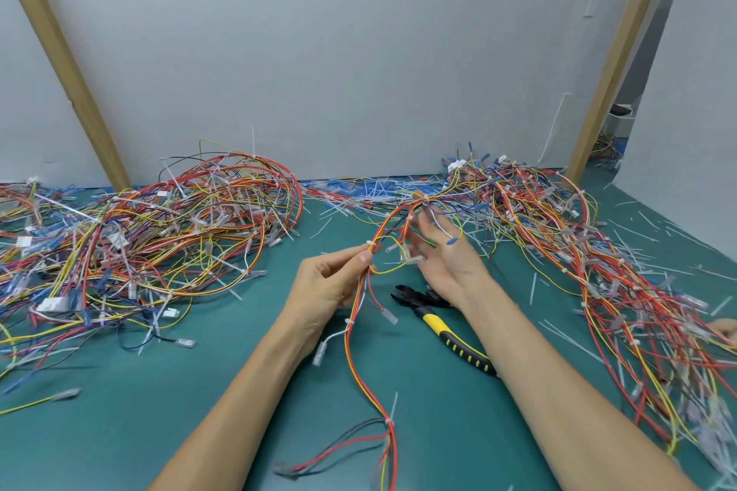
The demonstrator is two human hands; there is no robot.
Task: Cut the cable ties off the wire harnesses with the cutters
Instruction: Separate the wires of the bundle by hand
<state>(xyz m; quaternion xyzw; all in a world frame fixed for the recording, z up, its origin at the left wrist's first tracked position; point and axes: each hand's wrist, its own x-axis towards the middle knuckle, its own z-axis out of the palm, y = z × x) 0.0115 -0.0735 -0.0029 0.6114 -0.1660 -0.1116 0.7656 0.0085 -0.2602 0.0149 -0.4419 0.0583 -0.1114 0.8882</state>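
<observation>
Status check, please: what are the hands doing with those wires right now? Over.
Left hand pinches harness; right hand spread, gripping nothing. Cutters idle on mat under right wrist. Cable ties uncut. Nothing blocking.

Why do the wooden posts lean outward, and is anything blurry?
Head view: the wide-angle lens tilts the posts; the right hand and the edge wires look motion-blurred, the left hand pinching the harness sharper; lighting soft, even, faint shadow by the cutters.
</observation>
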